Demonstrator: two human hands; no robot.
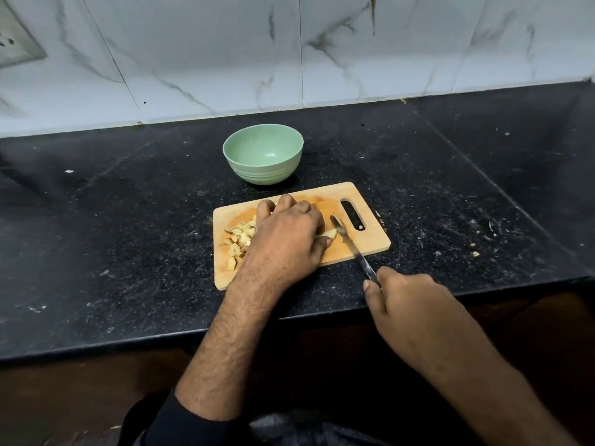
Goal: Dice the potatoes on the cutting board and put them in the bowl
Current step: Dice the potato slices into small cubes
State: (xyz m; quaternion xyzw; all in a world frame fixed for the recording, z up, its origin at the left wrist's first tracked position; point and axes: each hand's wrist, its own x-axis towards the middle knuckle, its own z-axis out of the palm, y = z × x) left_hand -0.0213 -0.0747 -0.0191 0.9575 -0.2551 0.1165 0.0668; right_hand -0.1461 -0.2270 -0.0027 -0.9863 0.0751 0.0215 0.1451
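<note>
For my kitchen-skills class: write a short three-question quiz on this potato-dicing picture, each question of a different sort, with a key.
1. True or false: the green bowl already holds diced potato.
2. Which hand grips the knife? A) left hand B) right hand
3. Fill in: the diced pieces lie on the ______.

Key
1. False: the bowl is empty.
2. B: the right hand holds the handle; the left hand steadies the potato piece beside the blade.
3. Cutting board.

Home kitchen: black granite counter [128, 220], marble-look wall tiles [225, 53], wall socket [14, 37].
</note>
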